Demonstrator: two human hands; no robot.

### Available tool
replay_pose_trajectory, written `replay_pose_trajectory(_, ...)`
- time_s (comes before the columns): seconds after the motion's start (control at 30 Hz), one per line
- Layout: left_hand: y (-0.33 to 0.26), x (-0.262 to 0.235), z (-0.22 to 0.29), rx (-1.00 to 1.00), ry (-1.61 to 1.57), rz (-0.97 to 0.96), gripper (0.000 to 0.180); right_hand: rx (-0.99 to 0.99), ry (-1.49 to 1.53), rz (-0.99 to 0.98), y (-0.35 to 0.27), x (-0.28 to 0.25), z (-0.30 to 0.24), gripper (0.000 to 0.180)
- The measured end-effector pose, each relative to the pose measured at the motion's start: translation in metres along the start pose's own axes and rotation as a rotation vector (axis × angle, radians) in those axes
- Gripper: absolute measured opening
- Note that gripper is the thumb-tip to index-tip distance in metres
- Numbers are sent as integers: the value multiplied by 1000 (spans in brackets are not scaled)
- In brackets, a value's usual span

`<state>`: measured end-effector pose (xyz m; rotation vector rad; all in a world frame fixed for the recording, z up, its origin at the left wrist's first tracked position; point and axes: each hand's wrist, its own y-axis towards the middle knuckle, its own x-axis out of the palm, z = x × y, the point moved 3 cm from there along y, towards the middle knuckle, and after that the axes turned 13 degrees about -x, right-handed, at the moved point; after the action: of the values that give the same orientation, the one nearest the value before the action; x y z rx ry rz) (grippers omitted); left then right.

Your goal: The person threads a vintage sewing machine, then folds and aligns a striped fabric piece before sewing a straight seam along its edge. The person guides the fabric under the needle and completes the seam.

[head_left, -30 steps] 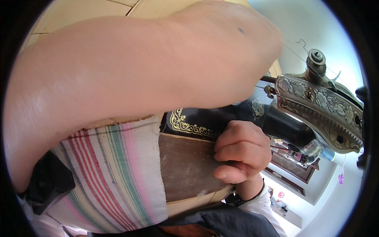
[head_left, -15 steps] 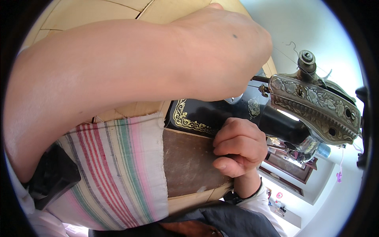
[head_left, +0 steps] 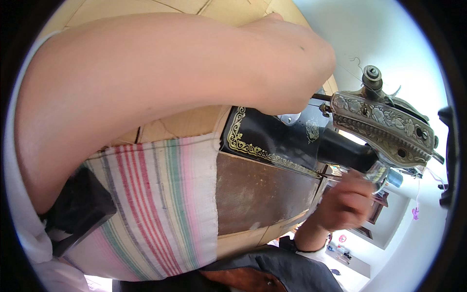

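Note:
My left forearm crosses the upper picture, and my left hand is beside the face plate end of a black sewing machine with gold scrollwork on its bed. Its fingers are hidden behind the back of the hand. The engraved metal face plate and a thread tension knob show to its right. My right hand is raised beside the machine's arm, smeared by motion; I cannot make out what its fingers hold or touch. A striped cloth lies left of the brown wooden board.
A black block-like object rests on the cloth's left side, below my left forearm. Pale wooden boards lie beyond the machine. Dark clothing covers the lower edge. A small pink tag hangs on a thread at the right.
My right hand has moved right, from over the machine's bed edge to beside its arm. The cloth and board appear shifted slightly right in view; my left hand stays near the same place.

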<state>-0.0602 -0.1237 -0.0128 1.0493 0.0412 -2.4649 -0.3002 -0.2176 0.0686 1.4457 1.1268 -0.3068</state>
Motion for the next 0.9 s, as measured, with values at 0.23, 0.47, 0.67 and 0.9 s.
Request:
replay_pose_trajectory(0.23,5,0,1,11,-48,-64,8,285,-860,729,-27,-177,31,26)
replay_pose_trajectory(0.47,7,1,1,-20,-50,-43,15,873,-300,534,-72,-241,100,38)
replay_pose_trajectory(0.67,-12,-3,-10,100,-161,189,12,1016,-197,594,-90,-260,109,42)
replay_pose_trajectory(0.9,-6,2,-6,77,-149,145,12,936,-93,692,-96,-239,96,38)
